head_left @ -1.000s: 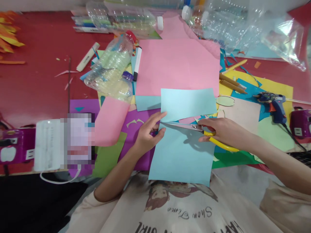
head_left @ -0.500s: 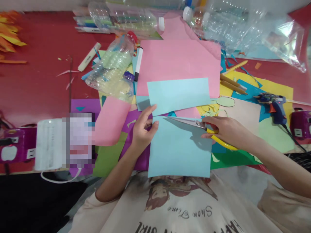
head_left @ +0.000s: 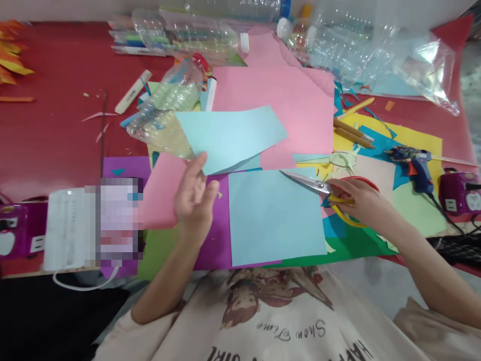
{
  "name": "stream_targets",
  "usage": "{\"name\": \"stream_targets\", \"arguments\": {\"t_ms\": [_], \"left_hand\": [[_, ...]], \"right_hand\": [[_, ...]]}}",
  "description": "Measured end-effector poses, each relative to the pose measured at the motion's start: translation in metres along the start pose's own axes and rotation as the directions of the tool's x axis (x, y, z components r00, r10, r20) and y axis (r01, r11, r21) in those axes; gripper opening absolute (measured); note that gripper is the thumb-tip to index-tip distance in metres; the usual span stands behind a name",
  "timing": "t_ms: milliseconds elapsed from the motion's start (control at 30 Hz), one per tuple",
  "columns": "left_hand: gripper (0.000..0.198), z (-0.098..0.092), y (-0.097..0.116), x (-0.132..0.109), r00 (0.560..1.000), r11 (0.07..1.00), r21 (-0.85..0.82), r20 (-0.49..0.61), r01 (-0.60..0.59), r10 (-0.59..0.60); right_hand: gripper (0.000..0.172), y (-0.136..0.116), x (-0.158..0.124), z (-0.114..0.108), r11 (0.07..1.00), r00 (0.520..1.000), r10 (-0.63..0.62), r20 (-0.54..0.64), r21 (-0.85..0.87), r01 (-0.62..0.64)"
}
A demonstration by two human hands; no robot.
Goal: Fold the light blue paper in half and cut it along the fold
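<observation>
My left hand (head_left: 195, 200) holds a light blue strip of paper (head_left: 235, 138) by its lower left corner, with the fingertips behind the sheet and the thumb standing apart. The strip is lifted and slightly curved over the pink paper. In my right hand (head_left: 363, 198) are scissors (head_left: 305, 181) with red and yellow handles, their blades closed or nearly so and pointing left. Beneath the blade tips lies a larger light blue sheet (head_left: 276, 220), flat near the front of the table and separate from the strip.
Pink sheets (head_left: 300, 100) lie behind the strip. Clear plastic bottles (head_left: 173, 90) stand at the back and left. A blue glue gun (head_left: 419, 165) rests at right beside brown sticks (head_left: 353, 133). A white face mask (head_left: 69, 230) lies at left, near a purple power socket (head_left: 24, 225).
The strip has come fully apart from the larger sheet. My left hand has carried it left, and the scissors have moved right, their blades now off the cut.
</observation>
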State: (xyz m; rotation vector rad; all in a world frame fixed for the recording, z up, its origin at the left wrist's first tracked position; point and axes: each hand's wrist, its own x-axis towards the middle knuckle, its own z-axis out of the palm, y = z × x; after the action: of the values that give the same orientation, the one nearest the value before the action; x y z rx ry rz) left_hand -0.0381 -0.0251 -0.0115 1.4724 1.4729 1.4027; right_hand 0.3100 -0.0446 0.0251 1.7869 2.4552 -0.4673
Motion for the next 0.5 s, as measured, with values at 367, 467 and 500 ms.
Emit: {"name": "stream_targets", "arguments": {"t_ms": [367, 467, 500], "left_hand": [[0.018, 0.004, 0.051, 0.048, 0.836, 0.755, -0.403, 0.425, 0.518, -0.347], [0.020, 0.021, 0.038, 0.058, 0.780, 0.756, -0.319, 0.497, 0.572, -0.380], [0.021, 0.027, 0.032, 0.061, 0.789, 0.780, -0.292, 0.483, 0.553, -0.379]], "right_hand": [[0.038, -0.030, 0.017, -0.018, 0.993, 0.984, 0.054, -0.172, -0.099, -0.072], [0.033, -0.042, 0.028, -0.012, 0.968, 0.959, 0.016, -0.284, 0.244, 0.056], [0.034, -0.047, 0.031, -0.009, 0.924, 0.963, -0.018, -0.267, 0.364, 0.118]]}}
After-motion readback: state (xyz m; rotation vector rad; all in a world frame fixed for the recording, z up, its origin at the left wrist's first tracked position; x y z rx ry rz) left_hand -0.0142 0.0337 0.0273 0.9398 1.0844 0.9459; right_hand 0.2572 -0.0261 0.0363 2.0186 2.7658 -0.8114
